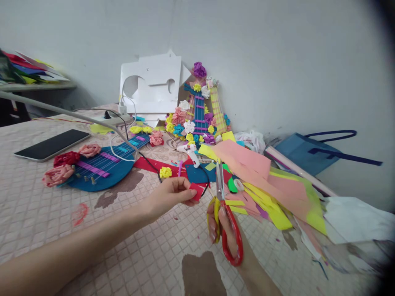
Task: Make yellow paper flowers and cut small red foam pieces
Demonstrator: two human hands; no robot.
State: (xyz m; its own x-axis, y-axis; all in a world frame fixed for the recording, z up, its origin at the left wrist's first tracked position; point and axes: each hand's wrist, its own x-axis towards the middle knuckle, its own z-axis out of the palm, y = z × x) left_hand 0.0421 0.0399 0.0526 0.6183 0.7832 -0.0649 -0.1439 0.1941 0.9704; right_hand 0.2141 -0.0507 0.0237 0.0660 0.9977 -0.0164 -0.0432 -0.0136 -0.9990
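Note:
My left hand [177, 191] pinches a small red square piece [197, 191], paper or felt, between thumb and fingers. In my right hand [222, 224] is a pair of scissors [232, 234] with red handles, its blades pointing up and away from me. A yellow strip-like thing [216, 220] shows at the fingers of that hand; whether it belongs to the scissors I cannot tell. The blades stand apart from the red piece. Just beyond both hands lie a white glue gun [191, 154], blue sheet scraps [194, 174] and a yellow paper flower [166, 172].
On the left lie a blue guitar-shaped craft [105, 168] with paper roses and a tablet [52, 144]. Decorated guitars [199, 111] and white cut-out board [151, 86] lean on the wall. Coloured paper [247, 160] and a blue bag [308, 152] are right. A cable crosses the table.

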